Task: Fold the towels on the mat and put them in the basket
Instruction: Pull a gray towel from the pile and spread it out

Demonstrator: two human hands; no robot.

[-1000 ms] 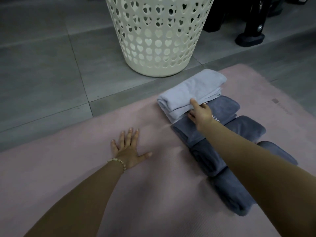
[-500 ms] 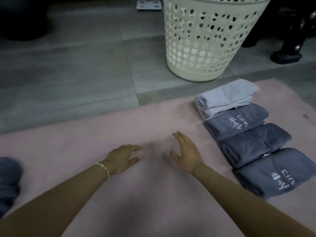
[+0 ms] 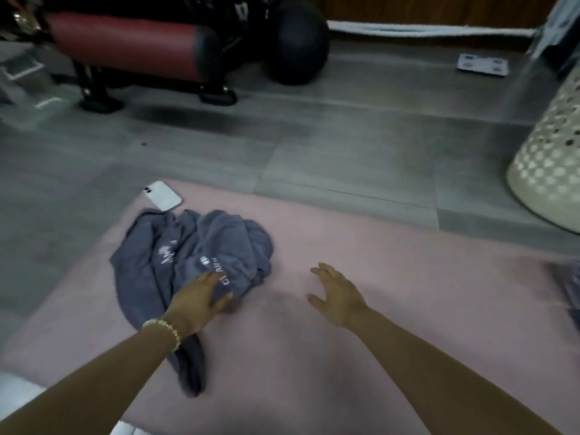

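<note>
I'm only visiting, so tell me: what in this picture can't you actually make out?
The basket, head view: cut by the right edge, rim and inside out of frame, so contents unknown.
The grey cloth at the right edge: cropped and blurred; folded or not, unclear.
The crumpled grey towel: white lettering partly covered by the left hand and by folds; one towel or two, cannot tell.

Bare mat [image 3: 392, 309] lies open between the crumpled towels [image 3: 194, 262] and the basket [image 3: 552, 171]; a phone [image 3: 163, 195] sits just behind the towels.
</note>
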